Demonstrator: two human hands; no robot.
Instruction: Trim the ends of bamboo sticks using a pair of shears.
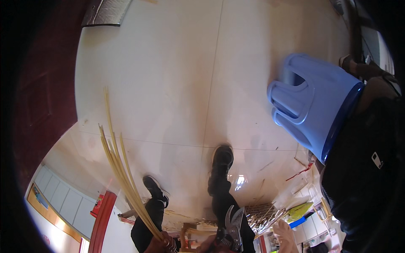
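Observation:
My left hand (163,244) is closed around a bundle of long, thin, pale yellow strips (128,189) at the bottom edge. They look like split cane or bamboo and fan out toward the upper left over the floor. Just to the right, my right hand (207,244), blurred and partly cut off by the frame, grips a pair of pruning shears (234,229). Their metal blades point up and stand apart, with no strip between them. Below the blades a coil spring shows, and the handles are mostly hidden. My legs and black shoes (223,158) lie behind the tools.
At right, a person in dark clothing (364,177) sits on a blue plastic stool (326,85). Cut stick pieces (265,221) lie heaped at lower right, near what seems a bare hand or foot (284,235). A dark red door (47,95) borders the tiled floor (164,79).

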